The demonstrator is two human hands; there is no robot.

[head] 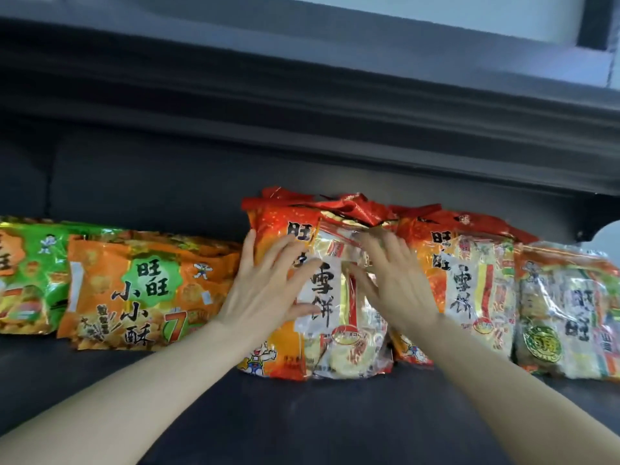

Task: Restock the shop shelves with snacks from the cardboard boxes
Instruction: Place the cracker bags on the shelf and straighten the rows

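L hand (268, 283) lies flat on the front of the mid bag (335, 347), fingers straight & spread, little finger at the bag's L edge, thumb across the white label. R hand (392, 280) is flat on the same bag, fingers also straight & spread, tips up near its crumpled red top seal. Neither hand curls round anything; both press on the wrapper.

Mid bag is red-orange w/ a clear window showing pale round crackers. It stands upright on the shelf (302, 424), approx mid-way along the row, w/ more red bag tops just behind it. Touching its R side is a 2nd red bag (469, 290) of the same kind, also upright. Further R, touching that one, is a clear bag (567, 313) w/ green-yellow print, at the R edge of view. Just L of the L hand is an orange bag (144, 290), leaning back. Past it, at the L edge of view, is a green bag (23, 273), partly cut off. All sit in one row toward the back of the dark shelf. A dark ledge (302, 112) runs above.
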